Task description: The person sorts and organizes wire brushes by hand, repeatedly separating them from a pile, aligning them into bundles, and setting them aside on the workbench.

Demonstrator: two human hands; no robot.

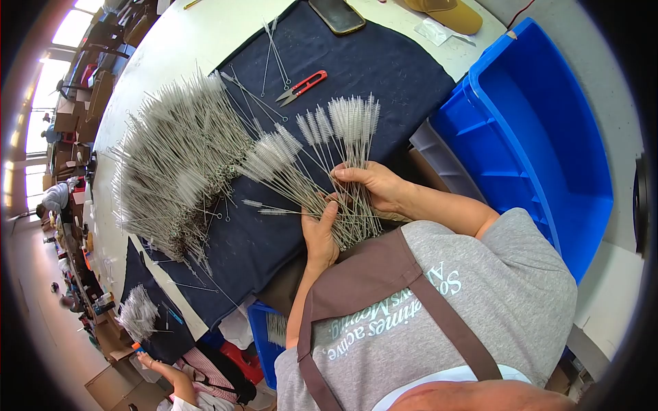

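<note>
The left grip (pixel 320 235) is curled around the bare stems of a fan of wire brushes (pixel 272 156), whose bristle heads lean out ahead and to its left; the right grip (pixel 375 183), just beside it, pinches the stems of a more upright bunch (pixel 354 122), bristles pointing ahead of it. Each brush should weigh next to nothing, with a thin, springy shaft that could bend under a careless squeeze and bristles soft enough to crush. The best hold is on the bare wire, thumb against fingers, firm but not hard, since smooth stems will probably slide past one another. The lower ends, nearer the body than both grips, may snag. Left of the left grip, a large pile (pixel 179 140) lies tangled on the dark cloth (pixel 404 75) over the counter (pixel 161 44); single stems there call for teasing, not tugging.
</note>
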